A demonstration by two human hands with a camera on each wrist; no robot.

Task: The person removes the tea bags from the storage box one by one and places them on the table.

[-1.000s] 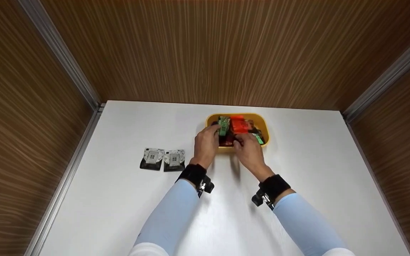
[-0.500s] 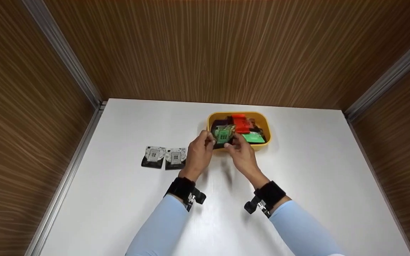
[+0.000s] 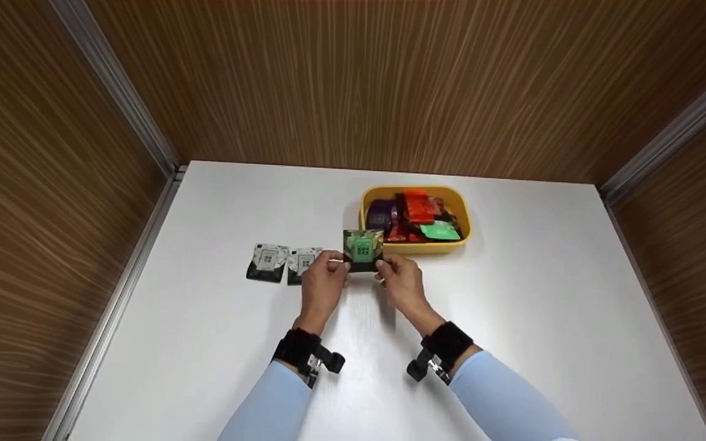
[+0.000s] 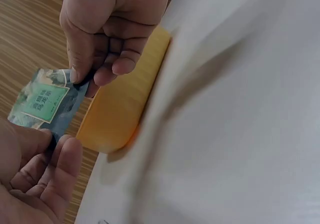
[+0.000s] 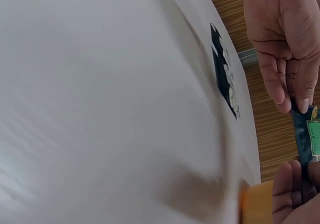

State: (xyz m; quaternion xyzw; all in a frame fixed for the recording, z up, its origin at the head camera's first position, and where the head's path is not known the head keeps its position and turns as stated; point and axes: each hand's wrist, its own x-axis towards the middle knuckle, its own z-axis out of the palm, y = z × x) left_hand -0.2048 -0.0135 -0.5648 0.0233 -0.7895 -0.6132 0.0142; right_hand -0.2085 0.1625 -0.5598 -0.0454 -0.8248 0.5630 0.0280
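A square tea sachet point(image 3: 363, 248) with a green label and a dark lower band is held up in front of the basket, its printed face toward the head camera. My left hand point(image 3: 322, 285) pinches its lower left corner between thumb and fingers. At the lower right corner, my right hand point(image 3: 406, 285) pinches it the same way. In the left wrist view the tea sachet point(image 4: 45, 101) stretches between both hands, tilted. The right wrist view catches only part of the tea sachet point(image 5: 303, 134) at its right edge.
A yellow basket point(image 3: 425, 248) stands behind the hands, with red, purple and mint-green packets inside. Two grey-and-black sachets, one point(image 3: 267, 262) left of the other point(image 3: 301, 263), lie on the white table point(image 3: 218, 343). Wood-grain walls point(image 3: 353, 92) enclose the table's back and sides.
Both hands have drawn the green-labelled tea sachet out of the yellow basket, toward the body and slightly left. The purple packet in the basket is now uncovered.
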